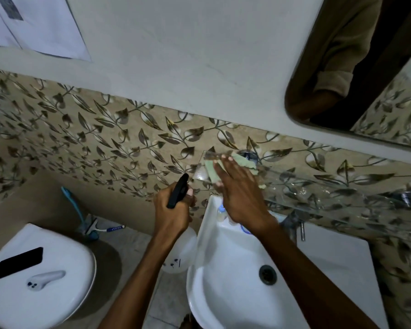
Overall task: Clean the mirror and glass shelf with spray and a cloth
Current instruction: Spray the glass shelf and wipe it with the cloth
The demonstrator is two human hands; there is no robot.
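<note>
Leafy-tiled bathroom, centre frame: right hand (237, 184) flat, pressing soft cloth (212, 173) on fragile-looking glass shelf (318, 195), left hand (173, 210) gripping spray (179, 188) by its neck.

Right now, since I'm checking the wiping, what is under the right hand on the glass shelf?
A pale green cloth lies under the right hand, flat on the glass shelf. Its edges show around the fingers; the middle is covered.

Leaf-patterned tiles (105, 143), white sink (226, 281), toilet lid (57, 269).
</note>
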